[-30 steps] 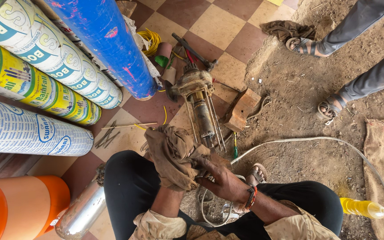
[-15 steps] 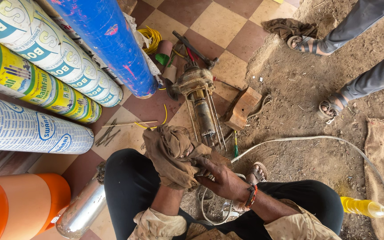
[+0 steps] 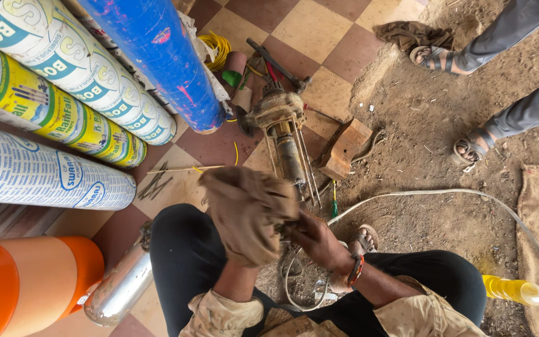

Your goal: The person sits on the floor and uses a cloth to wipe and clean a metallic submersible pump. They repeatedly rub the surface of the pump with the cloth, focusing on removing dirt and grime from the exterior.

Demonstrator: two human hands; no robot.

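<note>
At frame centre the left hand (image 3: pixel 244 215) is bunching a soft, grimy rag (image 3: pixel 251 200) — limp and light, best gripped in a fistful — while the right hand (image 3: pixel 316 240) is curling its fingers onto the motor's (image 3: pixel 285 140) lower end; it looks heavy, rigid, greasy.

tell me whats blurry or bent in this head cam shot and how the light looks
Head view: the left hand and its brown rag are smeared by motion blur, while the right hand and the pump motor look sharper; the wide lens bows the printed pipes at the left edge; light is soft and even, with a bright glint on the metal cylinder.
</note>
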